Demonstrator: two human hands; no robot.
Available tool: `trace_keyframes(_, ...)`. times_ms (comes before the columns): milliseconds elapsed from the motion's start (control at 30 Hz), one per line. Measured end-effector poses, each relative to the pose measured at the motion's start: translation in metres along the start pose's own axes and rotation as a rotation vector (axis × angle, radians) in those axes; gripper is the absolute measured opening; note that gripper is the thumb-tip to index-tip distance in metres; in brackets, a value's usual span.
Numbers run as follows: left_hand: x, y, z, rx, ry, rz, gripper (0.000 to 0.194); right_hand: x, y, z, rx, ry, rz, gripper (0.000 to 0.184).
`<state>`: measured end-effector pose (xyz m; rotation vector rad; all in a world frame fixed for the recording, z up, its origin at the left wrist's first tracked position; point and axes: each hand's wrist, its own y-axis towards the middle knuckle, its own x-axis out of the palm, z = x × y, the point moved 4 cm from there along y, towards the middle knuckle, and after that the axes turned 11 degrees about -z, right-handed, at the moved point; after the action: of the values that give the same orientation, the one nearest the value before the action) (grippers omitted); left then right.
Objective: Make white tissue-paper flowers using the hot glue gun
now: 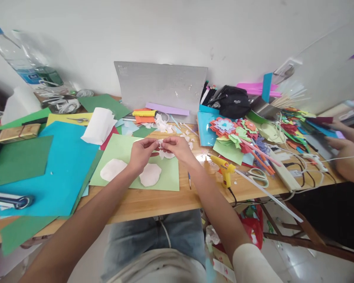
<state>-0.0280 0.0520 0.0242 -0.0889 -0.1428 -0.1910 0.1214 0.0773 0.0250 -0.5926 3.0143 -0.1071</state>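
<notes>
My left hand (142,155) and my right hand (179,148) meet over a light green paper sheet (129,147). Between their pinched fingertips is a small piece of white paper (161,143), partly hidden by the fingers. Two rounded white paper shapes lie flat on the sheet: one (112,169) left of my left forearm, the other (150,175) just below the hands. More white paper (166,154) shows beneath my right hand. A slim blue tool (189,181) lies beside my right forearm.
A yellow glue gun (225,169) and scissors (258,177) lie right of my arm, near paper flowers (227,127) and cables. Large blue paper (73,153) and a white tissue stack (98,125) are left. A grey panel (162,84) stands behind. Another person's hands (346,153) are far right.
</notes>
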Motion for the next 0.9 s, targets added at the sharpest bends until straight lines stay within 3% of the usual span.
trace_keyframes(333, 0.011, 0.001, -0.004, -0.009, -0.054, -0.089, 0.037, -0.005, -0.016, 0.002, -0.077, 0.026, 0.058, 0.024)
trace_keyframes(567, 0.008, 0.001, -0.006, -0.001, -0.012, -0.031, 0.034, -0.002, -0.021, 0.003, -0.050, 0.059, 0.083, 0.029)
trace_keyframes(900, 0.009, 0.000, -0.006, 0.001, -0.021, -0.057, 0.026, -0.001, -0.019, 0.017, -0.075, 0.124, 0.083, 0.028)
